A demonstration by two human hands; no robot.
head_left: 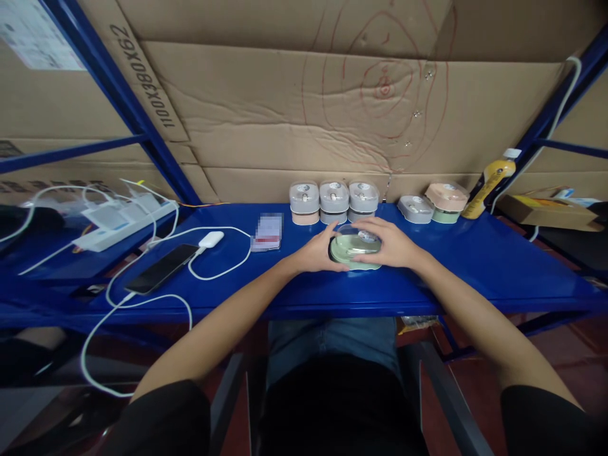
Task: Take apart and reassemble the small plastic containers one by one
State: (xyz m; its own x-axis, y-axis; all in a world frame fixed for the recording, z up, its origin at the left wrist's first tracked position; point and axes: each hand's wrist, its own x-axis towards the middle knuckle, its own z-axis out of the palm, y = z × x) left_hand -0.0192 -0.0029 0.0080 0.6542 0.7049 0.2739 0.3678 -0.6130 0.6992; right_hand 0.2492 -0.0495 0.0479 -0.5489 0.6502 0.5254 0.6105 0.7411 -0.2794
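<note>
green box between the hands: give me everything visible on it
The green box is a small, rounded, pale green container that looks like plastic, with a clear lid through which a whitish part shows. It sits flat on the blue shelf, in front of a row of similar boxes. The left hand cups its left side and the right hand lies over its right side and top. Whether the lid is fully closed cannot be told.

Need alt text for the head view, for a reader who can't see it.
Both hands, left hand and right hand, clasp a pale green lidded container on a blue shelf. Similar containers line the cardboard behind; a phone charges at left.
</note>
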